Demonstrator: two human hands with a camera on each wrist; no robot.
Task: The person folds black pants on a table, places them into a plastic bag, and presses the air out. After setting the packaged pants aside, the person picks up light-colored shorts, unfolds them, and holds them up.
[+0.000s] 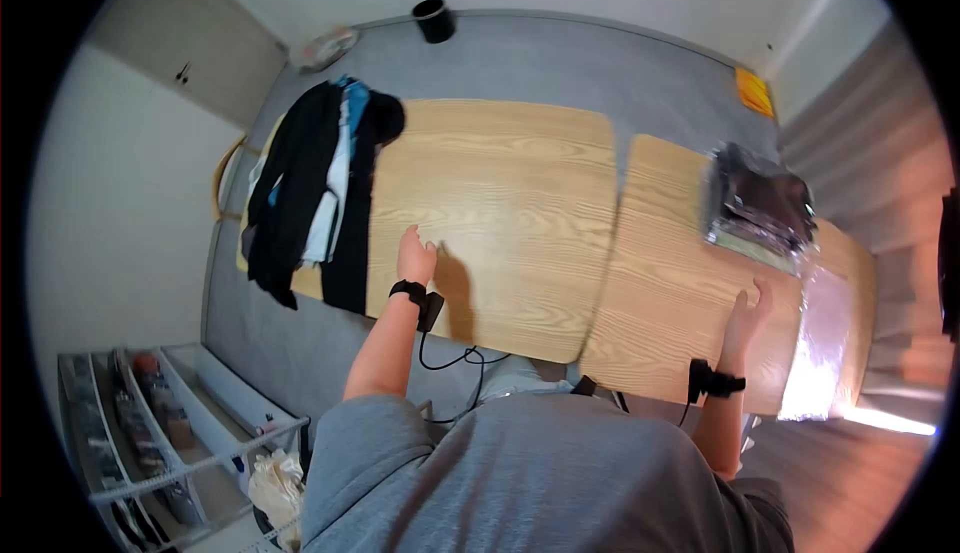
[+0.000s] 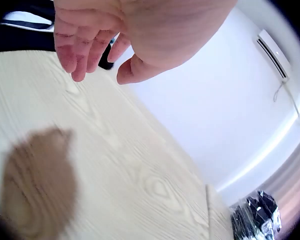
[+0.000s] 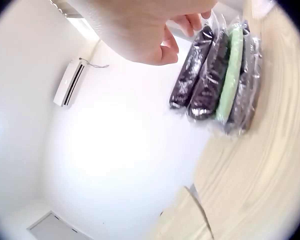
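My left hand (image 1: pixel 416 256) hovers over the wooden table, holding nothing, its fingers loosely bent; its shadow falls on the wood beside it. Dark, white and blue clothes (image 1: pixel 300 188) lie to its left, across the table's left end. In the left wrist view the hand (image 2: pixel 135 37) has its thumb apart from the fingers. My right hand (image 1: pixel 749 323), also empty, is above the right table, nearer me than a stack of plastic-wrapped packs (image 1: pixel 762 201). The right wrist view has the hand (image 3: pixel 145 30) beside these packs (image 3: pixel 206 80), dark ones and a green one.
A clear plastic bag (image 1: pixel 818 343) lies at the right table's right side. A narrow gap parts the two tables. Beyond them a black bin (image 1: pixel 433 21) and a yellow item (image 1: pixel 754 92) are on the floor. A storage rack (image 1: pixel 180 438) stands lower left; black cables hang near my body.
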